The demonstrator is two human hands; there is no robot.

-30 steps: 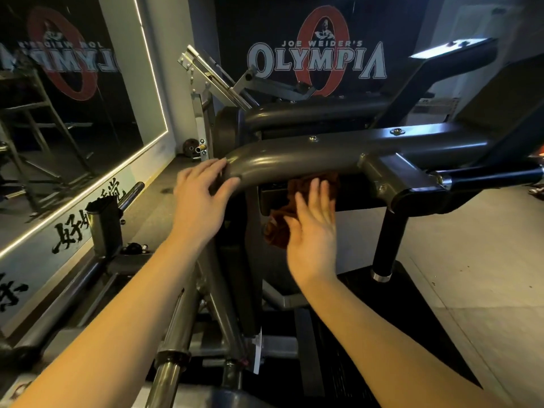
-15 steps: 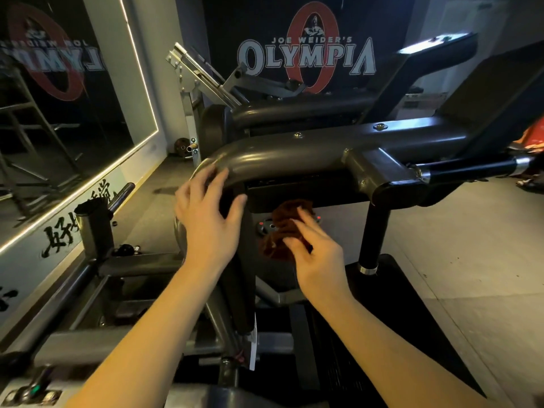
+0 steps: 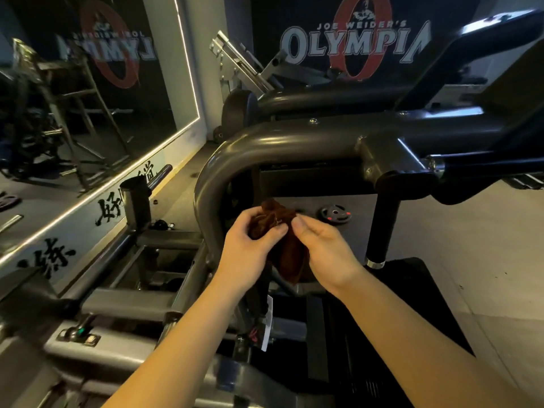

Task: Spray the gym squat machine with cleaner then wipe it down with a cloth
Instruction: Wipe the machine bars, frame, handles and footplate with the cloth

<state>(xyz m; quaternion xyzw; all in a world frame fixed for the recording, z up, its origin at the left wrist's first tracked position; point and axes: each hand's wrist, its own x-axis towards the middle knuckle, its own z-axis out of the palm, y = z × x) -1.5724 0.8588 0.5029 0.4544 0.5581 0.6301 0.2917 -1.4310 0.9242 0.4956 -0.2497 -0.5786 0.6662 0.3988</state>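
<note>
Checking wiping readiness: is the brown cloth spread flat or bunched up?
Bunched. The cloth hangs crumpled, pinched between the left hand and right hand.

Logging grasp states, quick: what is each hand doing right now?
Left hand: closed, gripping the brown cloth.
Right hand: closed, pinching the same cloth.

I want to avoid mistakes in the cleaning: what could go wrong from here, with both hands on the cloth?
1. The brown cloth is bunched between the left hand and the right hand; wiped so, it may touch little of the curved frame tube and leave streaks.
2. The white tag hangs below the hands; the cloth might catch on it.
</note>
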